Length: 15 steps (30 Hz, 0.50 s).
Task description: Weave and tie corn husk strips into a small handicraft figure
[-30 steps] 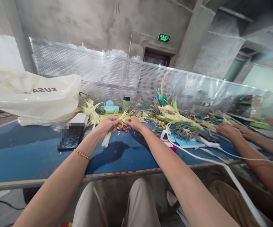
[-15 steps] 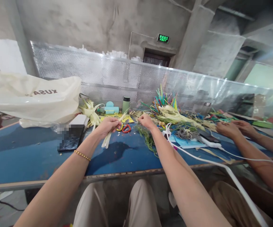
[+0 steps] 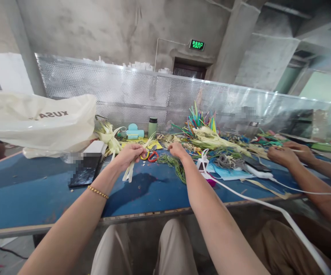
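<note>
My left hand [image 3: 131, 154] is closed in a pinch around pale husk-like strips [image 3: 129, 172], whose ends hang below the fingers and poke up above them. Scissors with red and yellow handles [image 3: 153, 156] lie just right of that hand. Over the back of the table, my right hand [image 3: 176, 149] has its fingers pressed together. Whatever thin thing it may hold is too small to make out. Beneath it and to its left, a tangle of green cord [image 3: 174, 165] rests on the blue table [image 3: 142, 194].
A phone-like black device [image 3: 85, 170] and a big white bag [image 3: 39, 122] are at left. A green bottle [image 3: 152, 127] stands behind. Husk bundles [image 3: 213, 138], grey cord [image 3: 225, 160] and a white cable [image 3: 248, 194] lie right. A co-worker's hands [image 3: 285, 154] work at far right.
The view has shifted slightly. The green cord now reaches further left under my right hand, and more of the white charger shows. My left hand keeps its pinch on the strips.
</note>
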Available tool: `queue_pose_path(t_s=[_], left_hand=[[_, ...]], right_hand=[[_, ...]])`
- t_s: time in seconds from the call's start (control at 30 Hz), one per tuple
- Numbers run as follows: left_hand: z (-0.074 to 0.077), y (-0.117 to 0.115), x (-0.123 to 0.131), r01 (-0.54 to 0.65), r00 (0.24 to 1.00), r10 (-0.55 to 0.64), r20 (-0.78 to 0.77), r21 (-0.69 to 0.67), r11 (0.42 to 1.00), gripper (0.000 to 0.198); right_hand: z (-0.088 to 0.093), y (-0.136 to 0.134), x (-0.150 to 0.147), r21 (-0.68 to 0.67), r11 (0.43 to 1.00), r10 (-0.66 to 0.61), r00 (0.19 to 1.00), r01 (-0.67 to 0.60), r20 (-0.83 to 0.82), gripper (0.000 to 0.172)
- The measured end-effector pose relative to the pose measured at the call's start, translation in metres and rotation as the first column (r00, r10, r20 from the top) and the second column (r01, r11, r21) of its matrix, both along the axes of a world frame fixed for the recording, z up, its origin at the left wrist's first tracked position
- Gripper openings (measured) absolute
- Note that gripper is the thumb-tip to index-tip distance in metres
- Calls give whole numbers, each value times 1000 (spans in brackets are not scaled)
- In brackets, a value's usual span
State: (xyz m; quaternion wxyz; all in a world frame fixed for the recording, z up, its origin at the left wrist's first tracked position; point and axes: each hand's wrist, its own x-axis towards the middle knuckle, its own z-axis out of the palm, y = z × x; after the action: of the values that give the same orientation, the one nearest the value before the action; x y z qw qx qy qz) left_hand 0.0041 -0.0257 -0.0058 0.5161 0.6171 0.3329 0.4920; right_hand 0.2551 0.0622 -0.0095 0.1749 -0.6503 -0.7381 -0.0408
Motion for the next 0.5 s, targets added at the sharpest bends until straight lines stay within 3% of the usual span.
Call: queue_pose_path(t_s=[0.1, 0.23, 0.3, 0.4, 0.5], left_hand=[[-1, 0, 0, -5, 1000, 5, -1, 3, 1000, 14], [-4, 2, -1, -18, 1000, 18, -14, 2, 1000, 13], [-5, 3, -1, -23, 999, 23, -23, 7, 1000, 12], [-6, 4, 0, -17, 1000, 17, -23, 17, 1000, 12], [-6, 6, -1, -18, 1000, 19, -18, 10, 1000, 13]], right_hand=[[-4, 0, 0, -18, 996, 91, 995, -92, -48, 40], [-4, 0, -3, 18, 991, 130, 984, -129, -122, 14], [-3, 0, -1, 80, 988, 142, 974, -130, -177, 17], [-1, 1, 5, 235, 969, 154, 928, -74, -340, 30], [10, 9, 4, 373, 924, 147, 816, 89, -560, 29]])
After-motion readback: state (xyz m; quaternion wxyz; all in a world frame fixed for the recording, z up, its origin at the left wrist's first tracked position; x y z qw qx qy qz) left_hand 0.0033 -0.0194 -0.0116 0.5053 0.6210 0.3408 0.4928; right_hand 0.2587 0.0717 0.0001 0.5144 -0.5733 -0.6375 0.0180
